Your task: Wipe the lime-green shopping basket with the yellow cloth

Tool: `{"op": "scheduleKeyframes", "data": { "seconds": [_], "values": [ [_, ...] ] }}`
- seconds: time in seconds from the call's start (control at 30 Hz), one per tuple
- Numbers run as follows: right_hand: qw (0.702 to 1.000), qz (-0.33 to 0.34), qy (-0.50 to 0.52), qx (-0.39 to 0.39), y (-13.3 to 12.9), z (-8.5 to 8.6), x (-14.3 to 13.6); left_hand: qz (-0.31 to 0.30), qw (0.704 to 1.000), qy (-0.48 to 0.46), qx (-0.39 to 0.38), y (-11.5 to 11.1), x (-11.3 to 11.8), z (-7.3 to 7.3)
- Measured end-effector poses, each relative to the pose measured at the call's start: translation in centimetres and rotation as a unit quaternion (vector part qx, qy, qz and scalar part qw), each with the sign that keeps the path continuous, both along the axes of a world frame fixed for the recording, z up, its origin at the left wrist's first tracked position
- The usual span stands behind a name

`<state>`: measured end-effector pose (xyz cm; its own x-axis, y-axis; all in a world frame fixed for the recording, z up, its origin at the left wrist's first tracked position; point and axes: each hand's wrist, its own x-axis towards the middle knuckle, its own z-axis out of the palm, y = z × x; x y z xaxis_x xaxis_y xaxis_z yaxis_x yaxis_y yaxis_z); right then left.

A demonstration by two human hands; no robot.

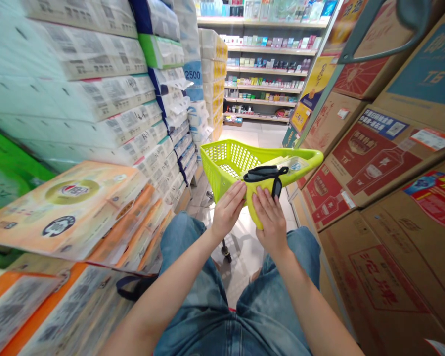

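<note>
Between my hands is a soft yellow item with black trim and a black loop (256, 195); its exact kind is unclear, though it looks like a pouch or slipper. My left hand (228, 210) grips its left edge, fingers close together. On its lower right side lies my right hand (272, 222), fingers pressed along the yellow surface and the thumb underneath. Just beyond it stands a lime-green shopping cart basket (217, 173) with perforated walls. A clear-wrapped package (294, 164) rests by the basket's right end, partly hidden by the yellow item.
Stacked paper packs (107, 94) rise on the left, with orange packs (70, 202) nearer me. Cardboard cartons (378, 158) line the right side under a grey handle-like bar (385, 54). Shelves of small boxes (267, 64) stand ahead. A cart wheel (226, 254) shows between my knees.
</note>
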<state>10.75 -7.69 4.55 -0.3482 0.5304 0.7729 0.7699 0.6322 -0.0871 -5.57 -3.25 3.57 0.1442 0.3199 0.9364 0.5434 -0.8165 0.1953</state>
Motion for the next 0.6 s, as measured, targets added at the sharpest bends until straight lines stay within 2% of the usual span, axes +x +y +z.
{"op": "scheduleKeyframes", "data": {
  "seconds": [0.13,0.2,0.3,0.47,0.53,0.6],
  "values": [
    [0.998,-0.037,0.054,0.002,1.9,0.7,3.7,0.000,1.000,0.011,-0.001,-0.1,0.1,0.1],
    [0.994,-0.071,0.088,-0.004,2.3,1.0,4.1,-0.001,1.000,0.007,0.001,-0.1,0.3,0.0],
    [0.990,-0.091,0.109,-0.024,1.5,1.1,2.4,-0.007,1.000,-0.003,-0.006,-0.1,0.7,-0.1],
    [0.999,-0.021,0.031,-0.037,-0.9,1.0,-1.4,-0.006,1.000,-0.006,-0.007,-0.1,0.4,0.0],
    [1.000,-0.002,0.003,-0.020,-0.9,1.0,-1.2,-0.006,1.000,0.001,0.001,-0.1,0.1,0.2],
    [1.000,0.001,-0.004,-0.002,-0.2,1.1,0.3,-0.007,1.000,0.009,0.004,0.0,-0.2,0.3]
  ]
}}
